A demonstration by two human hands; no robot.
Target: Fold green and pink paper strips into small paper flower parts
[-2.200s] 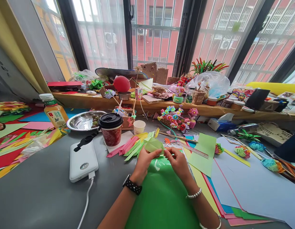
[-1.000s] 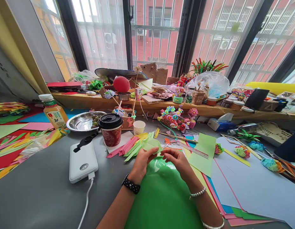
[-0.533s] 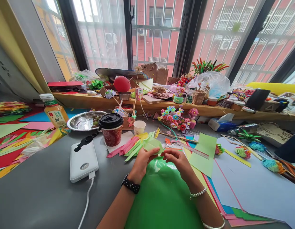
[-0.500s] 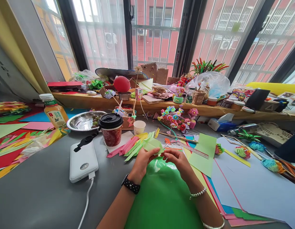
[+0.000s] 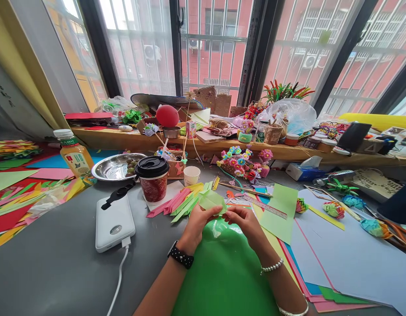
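Observation:
A light green piece of folded paper point(image 5: 211, 199) is held up above a large green balloon point(image 5: 226, 272). My left hand point(image 5: 200, 221) grips its lower left part, with the thumb lying along the near edge. At the paper's lower right corner, my right hand point(image 5: 244, 220) pinches with thumb and index finger. Just beyond the left hand lie folded paper strips point(image 5: 179, 199) in pink, yellow and green. To the right of the hands are a patterned ruler point(image 5: 267, 207) and a light green sheet point(image 5: 282, 210).
A lidded coffee cup point(image 5: 152, 182), a white power bank point(image 5: 115, 221) with a cable, and a metal plate point(image 5: 101, 169) stand on the left. Sheets of paper point(image 5: 347, 250) cover the right side. A paper cup point(image 5: 191, 175) and craft flowers point(image 5: 237, 160) stand behind.
The green paper has tilted slightly and shows more of its face. Both hands have shifted only a little and still hold it.

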